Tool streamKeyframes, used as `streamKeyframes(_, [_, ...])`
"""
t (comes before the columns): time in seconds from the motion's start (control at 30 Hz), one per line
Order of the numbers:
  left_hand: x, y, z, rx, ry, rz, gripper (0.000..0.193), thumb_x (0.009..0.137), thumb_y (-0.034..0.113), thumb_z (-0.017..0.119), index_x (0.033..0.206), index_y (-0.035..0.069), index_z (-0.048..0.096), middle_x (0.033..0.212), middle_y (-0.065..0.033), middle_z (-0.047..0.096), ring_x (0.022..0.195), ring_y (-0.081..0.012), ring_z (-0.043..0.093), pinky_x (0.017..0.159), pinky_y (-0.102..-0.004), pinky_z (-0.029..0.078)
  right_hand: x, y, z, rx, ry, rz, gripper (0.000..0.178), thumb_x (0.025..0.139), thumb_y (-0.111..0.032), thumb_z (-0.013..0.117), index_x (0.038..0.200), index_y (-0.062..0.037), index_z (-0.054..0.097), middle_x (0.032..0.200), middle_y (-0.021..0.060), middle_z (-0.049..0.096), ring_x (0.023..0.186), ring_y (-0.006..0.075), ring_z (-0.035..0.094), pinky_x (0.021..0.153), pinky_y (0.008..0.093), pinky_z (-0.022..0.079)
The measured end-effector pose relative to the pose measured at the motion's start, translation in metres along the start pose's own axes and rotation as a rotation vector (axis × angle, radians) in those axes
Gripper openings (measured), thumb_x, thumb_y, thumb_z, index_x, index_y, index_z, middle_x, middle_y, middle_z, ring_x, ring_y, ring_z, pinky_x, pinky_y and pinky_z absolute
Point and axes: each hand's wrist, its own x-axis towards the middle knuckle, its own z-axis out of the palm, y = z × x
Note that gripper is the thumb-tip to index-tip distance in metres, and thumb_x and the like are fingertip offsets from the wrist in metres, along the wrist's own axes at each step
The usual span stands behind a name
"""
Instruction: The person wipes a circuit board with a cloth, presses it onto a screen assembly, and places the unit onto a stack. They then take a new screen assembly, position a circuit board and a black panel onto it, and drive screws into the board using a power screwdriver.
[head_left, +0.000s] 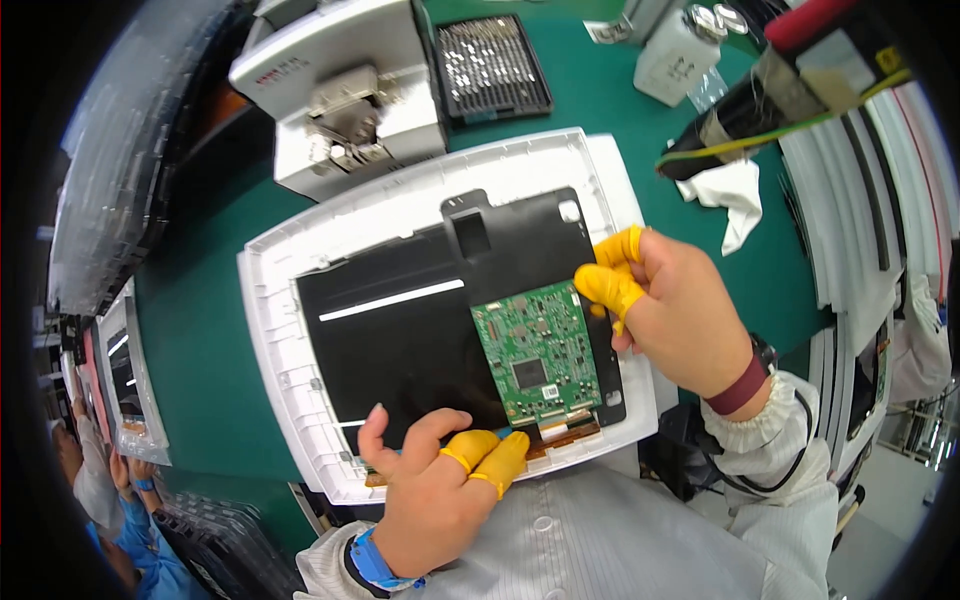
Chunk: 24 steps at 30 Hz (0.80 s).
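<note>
— Closest to the lens, at six o'clock, is the left hand. Two of its fingers wear yellow rubber finger cots and press flat at the near edge of the small green printed circuit board, where the amber flat ribbon strip comes out. It grips nothing; the thumb and the bare fingers are spread on the black sheet.

— And the other one?

— The right hand comes from three o'clock. Its capped fingertips pinch lightly at the far right corner of the board, half closed, holding only that edge.

— Where does the board lie?

— On the black rectangular back panel, which sits inside the white plastic moulded frame on the green counter. The board is right of the panel's middle, toward five o'clock.

— Which step is this, in your opinion?

— I judge it as the seating of the board: one side is pressed down, the other is being aligned. The next move probably needs an even, gentle pressure, so that the ribbon does not fold or tear.

— Other things around?

— At twelve o'clock, a black tray of small parts; at eleven, a white machine housing; at two, a white cloth.
</note>
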Motion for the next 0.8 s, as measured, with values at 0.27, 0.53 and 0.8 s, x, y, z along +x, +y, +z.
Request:
streamKeyframes(0.27, [-0.002,0.003,0.006,0.013,0.056,-0.006,0.019,0.070,0.021,0.077,0.088,0.018,0.073,0.086,0.0034,0.059,0.103,-0.0184,0.051,0.101,-0.0588,0.012,0.002,0.001,0.004,-0.170,0.085,-0.087,0.027,0.084,-0.013,0.068,0.102,0.0038,0.058,0.070,0.0161,0.063,0.055,0.0239,0.062,0.052,0.0330,0.048])
streamKeyframes(0.53, [0.001,0.006,0.005,0.021,0.063,-0.051,0.018,0.072,0.024,0.077,0.088,0.016,0.073,0.097,0.0023,0.064,0.107,-0.0188,0.051,0.101,-0.0594,0.011,0.006,0.007,0.001,-0.268,0.110,-0.201,0.032,0.082,-0.015,0.068,0.105,0.0044,0.057,0.073,0.0207,0.062,0.064,0.0353,0.061,0.058,0.0396,0.049])
streamKeyframes(0.8, [0.000,0.004,0.005,0.040,-0.007,-0.012,0.016,0.074,0.026,0.076,0.086,0.017,0.073,0.096,0.0030,0.068,0.122,-0.0222,0.048,0.104,-0.0632,0.002,0.005,0.001,-0.001,-0.465,0.099,-0.229,0.028,0.080,-0.013,0.068,0.100,0.0032,0.057,0.071,0.0212,0.062,0.065,0.0377,0.062,0.059,0.0440,0.050])
